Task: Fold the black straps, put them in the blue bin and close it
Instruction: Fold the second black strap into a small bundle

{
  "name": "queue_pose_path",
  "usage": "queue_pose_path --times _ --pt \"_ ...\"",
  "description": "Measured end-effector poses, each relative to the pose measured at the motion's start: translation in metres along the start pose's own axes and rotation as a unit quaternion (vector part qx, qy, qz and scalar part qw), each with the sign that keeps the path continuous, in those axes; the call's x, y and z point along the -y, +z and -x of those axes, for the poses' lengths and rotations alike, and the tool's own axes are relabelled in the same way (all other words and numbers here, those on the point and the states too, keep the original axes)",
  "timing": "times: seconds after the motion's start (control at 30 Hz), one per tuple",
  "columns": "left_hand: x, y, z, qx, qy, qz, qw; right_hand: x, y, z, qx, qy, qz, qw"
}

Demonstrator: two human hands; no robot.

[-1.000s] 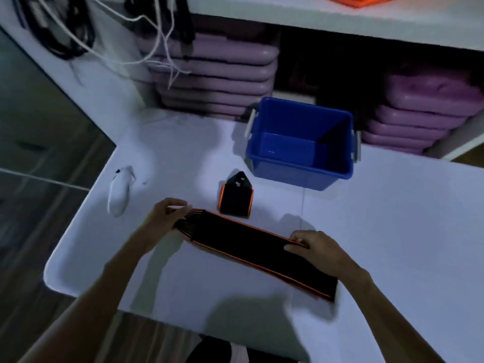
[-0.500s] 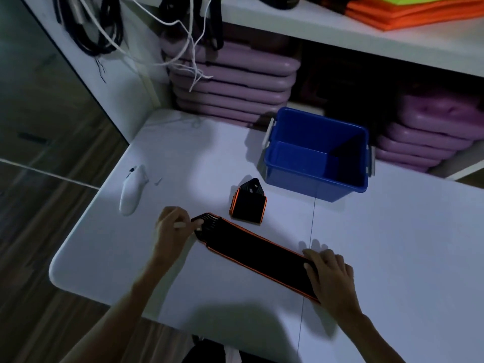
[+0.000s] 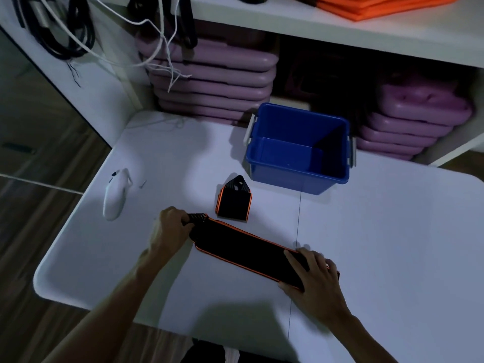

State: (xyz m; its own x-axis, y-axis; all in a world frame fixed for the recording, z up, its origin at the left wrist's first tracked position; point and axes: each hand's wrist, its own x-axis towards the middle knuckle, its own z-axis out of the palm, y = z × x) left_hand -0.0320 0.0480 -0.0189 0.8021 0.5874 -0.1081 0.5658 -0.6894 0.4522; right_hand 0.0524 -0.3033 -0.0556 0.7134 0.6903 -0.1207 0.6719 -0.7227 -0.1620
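A long black strap with orange edging point(image 3: 243, 248) lies flat and slanted on the white table point(image 3: 392, 244). My left hand point(image 3: 171, 233) grips its ribbed left end with curled fingers. My right hand point(image 3: 313, 273) lies over its right end, fingers spread and pressing down. A second black strap point(image 3: 234, 203), folded into a small bundle, stands just beyond the long one. The blue bin point(image 3: 298, 176) sits open and empty at the back of the table; no lid is in view.
A white computer mouse point(image 3: 115, 197) lies near the table's left edge. Behind the bin, purple cases point(image 3: 209, 82) are stacked under a white shelf point(image 3: 340, 35). Black and white cables point(image 3: 78, 35) hang at the upper left. The table's front edge is close to my arms.
My right hand slid along the strap to its right end and now covers it. The strap looks shorter than a second ago. My left hand keeps its hold on the left end.
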Motion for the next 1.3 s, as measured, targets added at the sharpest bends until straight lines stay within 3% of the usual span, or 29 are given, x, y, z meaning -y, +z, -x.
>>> queue_pose_path --times 0.13,0.27,0.33,0.57,0.8,0.9,1.0,1.07,1.13,1.3 --pt "0.004 -0.009 -0.006 0.015 -0.021 0.023 0.999 -0.008 0.001 -0.001 -0.017 -0.032 0.015 0.999" --pt "0.007 -0.016 -0.016 0.042 -0.178 0.175 0.967 -0.015 0.006 0.004 -0.022 -0.051 0.041 0.998" --pt "0.01 -0.016 -0.019 0.063 -0.212 0.179 0.959 -0.018 0.006 0.008 -0.022 -0.058 0.052 0.997" --pt "0.029 -0.011 -0.024 0.014 -0.177 0.154 0.972 -0.017 0.007 0.021 -0.001 -0.066 0.034 0.997" --pt "0.047 0.002 -0.056 -0.087 -0.225 0.225 0.944 0.029 0.016 0.018 -0.017 -0.052 -0.032 0.998" --pt "0.025 0.007 -0.03 -0.168 -0.095 0.103 0.976 0.066 0.021 0.016 -0.027 -0.033 -0.056 0.998" --pt "0.012 0.031 0.013 -0.113 0.048 -0.016 0.992 0.089 0.028 0.02 -0.008 -0.023 -0.066 0.998" --pt "0.021 0.05 0.029 -0.011 0.073 -0.067 0.995 0.095 0.031 0.024 -0.004 -0.019 -0.073 0.997" --pt "0.036 0.061 0.03 0.038 0.07 -0.092 0.993 0.098 0.034 0.029 -0.001 -0.017 -0.079 0.997" --pt "0.036 0.049 0.037 -0.016 0.102 -0.1 0.99 0.108 0.034 0.044 0.011 -0.049 -0.108 0.993"
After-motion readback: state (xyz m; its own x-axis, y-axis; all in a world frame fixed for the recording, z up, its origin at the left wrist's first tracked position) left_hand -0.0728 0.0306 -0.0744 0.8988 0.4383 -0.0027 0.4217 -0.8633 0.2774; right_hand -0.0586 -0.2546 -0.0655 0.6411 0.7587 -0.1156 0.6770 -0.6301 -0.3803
